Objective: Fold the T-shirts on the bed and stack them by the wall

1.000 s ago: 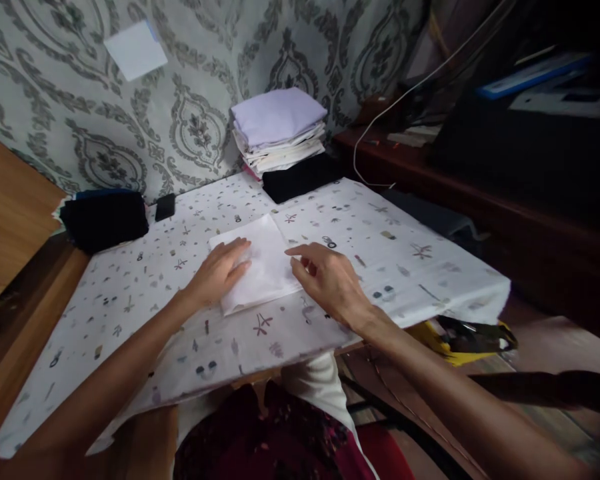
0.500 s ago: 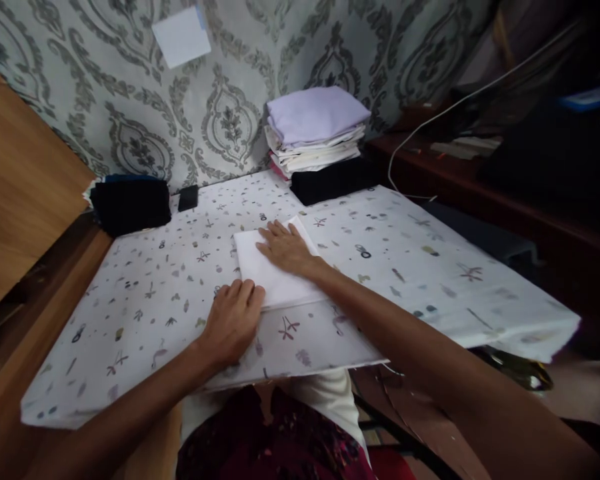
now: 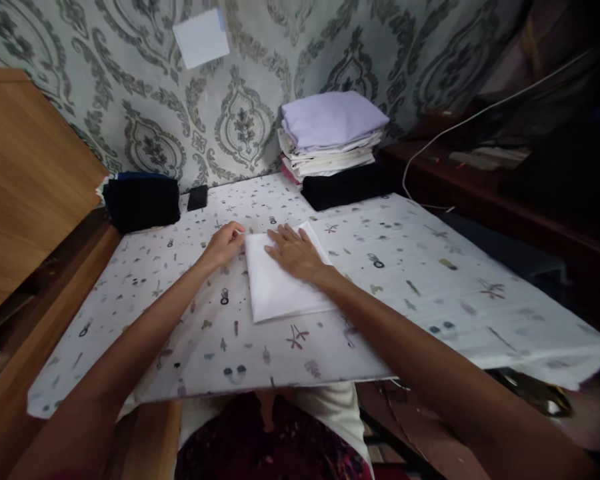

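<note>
A folded white cloth lies on the patterned tablecloth in front of me. My right hand rests flat on the cloth's far half, fingers stretched out. My left hand is at the cloth's far left corner, fingers curled and pinching that corner.
A stack of folded cloths with a lilac one on top stands at the back on a black fabric. A dark folded pile and a small black phone lie at the back left. A wooden panel rises on the left; a dark shelf with a white cable runs on the right.
My left hand moved from the cloth's near left corner up to its far left corner. My right hand stayed flat on the cloth. The view shifted slightly.
</note>
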Available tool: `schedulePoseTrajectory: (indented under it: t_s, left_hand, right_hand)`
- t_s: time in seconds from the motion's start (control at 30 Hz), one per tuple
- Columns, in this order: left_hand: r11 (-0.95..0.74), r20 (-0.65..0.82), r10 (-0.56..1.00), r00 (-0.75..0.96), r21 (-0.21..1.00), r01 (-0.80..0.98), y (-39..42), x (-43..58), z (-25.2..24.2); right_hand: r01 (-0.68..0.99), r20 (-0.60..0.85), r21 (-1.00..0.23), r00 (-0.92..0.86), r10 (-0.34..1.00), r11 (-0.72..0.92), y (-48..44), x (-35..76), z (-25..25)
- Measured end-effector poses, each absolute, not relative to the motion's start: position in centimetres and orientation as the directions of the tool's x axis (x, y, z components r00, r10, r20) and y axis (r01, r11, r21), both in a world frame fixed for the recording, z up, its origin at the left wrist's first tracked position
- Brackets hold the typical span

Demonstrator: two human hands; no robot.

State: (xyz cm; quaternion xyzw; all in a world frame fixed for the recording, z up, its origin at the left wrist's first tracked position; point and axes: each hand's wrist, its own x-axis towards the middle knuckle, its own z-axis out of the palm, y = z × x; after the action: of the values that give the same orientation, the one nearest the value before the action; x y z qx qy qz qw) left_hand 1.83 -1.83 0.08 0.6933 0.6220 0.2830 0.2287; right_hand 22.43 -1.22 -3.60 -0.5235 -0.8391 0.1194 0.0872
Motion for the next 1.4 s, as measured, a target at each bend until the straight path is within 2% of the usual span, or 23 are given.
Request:
schedulePoseTrajectory:
  t_s: [0.1,0.2,0.33,0.4,0.47,0.57,0.67,0.77,0.83,0.9,1.0,1.13,1.3,1.4]
  left_hand:
    - [-0.08,0.02,0.996,0.093,0.702,0.708,1.7,1.7,-1.0]
    - [-0.101,0.001,0.989,0.15,0.742,0.662,2.6,1.9,-1.4]
    - [-0.149,0.027,0.959,0.281,0.894,0.422,2.7,1.8,-1.2]
    - [-0.151,0.019,0.94,0.34,0.918,0.366,2.9,1.5,-1.3]
    - [-0.198,0.025,0.926,0.377,0.882,0.428,3.3,1.3,-1.4]
    - [-0.321,0.078,0.911,0.406,0.751,0.577,3.4,1.1,-1.7]
    - [-0.364,0.156,0.925,0.346,0.627,0.689,2.5,1.1,-2.0]
    - [-0.244,0.212,0.967,0.143,0.595,0.766,0.1,1.3,-2.0]
    - [-0.115,0.16,0.987,0.011,0.657,0.745,-2.2,1.3,-1.9]
    - [0.002,0.048,0.997,-0.056,0.742,0.67,-4.7,1.4,-1.6]
    - [0.157,-0.151,0.987,-0.054,0.846,0.51,-7.9,2.1,-1.0]
    - [0.35,-0.373,0.928,0.007,0.876,0.332,-10.0,3.9,-0.3]
    - [0.463,-0.527,0.841,0.125,0.819,0.34,-9.8,5.0,0.6]
    - [0.471,-0.512,0.849,0.132,0.846,0.251,-9.2,3.8,1.1]
  right_hand:
    - [0.856,0.014,-0.302,-0.436,0.9,0.419,-1.4,22.5,-3.4]
    - [0.855,0.004,-0.306,-0.438,0.899,0.418,-1.4,22.5,-3.1]
    - [0.858,0.004,-0.3,-0.436,0.9,0.417,-1.4,22.5,-3.1]
    - [0.86,-0.004,-0.291,-0.438,0.899,0.418,-1.4,22.5,-3.2]
    - [0.859,-0.005,-0.29,-0.443,0.896,0.423,-1.3,22.6,-3.3]
    - [0.853,0.009,-0.295,-0.448,0.894,0.43,-1.1,22.7,-3.4]
    - [0.851,0.01,-0.308,-0.444,0.896,0.425,-1.2,22.8,-3.4]
    - [0.846,0.004,-0.332,-0.44,0.898,0.417,-1.4,22.8,-3.1]
    - [0.849,0.011,-0.333,-0.432,0.902,0.41,-1.4,22.9,-2.7]
    - [0.858,0.02,-0.309,-0.426,0.905,0.411,-1.1,23.1,-2.2]
    - [0.857,-0.002,-0.279,-0.453,0.892,0.434,0.3,23.5,-1.1]
    - [0.839,-0.069,-0.305,-0.491,0.868,0.45,3.2,24.0,0.3]
    - [0.814,-0.165,-0.416,-0.505,0.847,0.405,6.0,24.8,1.3]
    - [0.787,-0.202,-0.507,-0.504,0.84,0.35,6.1,25.7,1.4]
